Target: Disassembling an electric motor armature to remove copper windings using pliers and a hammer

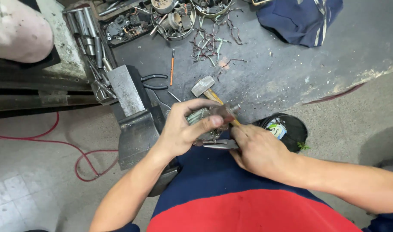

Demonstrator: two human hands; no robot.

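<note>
Copper-coloured windings are showing on a small motor armature [211, 117], which is being held above the lap, just over the dark floor mat [269, 73]. It is being pinched by the left hand [183, 129], the thumb pressed across its near side and the fingers curled over the top, so that much of the part is being hidden. Pliers [220, 145] are being gripped by the right hand [258, 150], whose fingers are closed around the handles; the metal tips are being pointed at the underside of the armature, though whether they are touching it cannot be told. Behind the armature, a hammer [203, 87] with a wooden handle is lying on the mat, its handle partly covered by the held part. To the left, a heavy grey steel anvil block [132, 116] is standing beside the left forearm, with black-handled pliers [155, 81] and an orange-handled screwdriver [172, 68] lying just past it. Farther out, loose wire scraps [211, 43] are scattered near trays of metal parts [127, 25]. A black sandal [286, 129] is being partly blocked by the right hand, a blue cloth [299, 19] is lying at the top, and a red cable [54, 141] is curling over the floor at the left.
</note>
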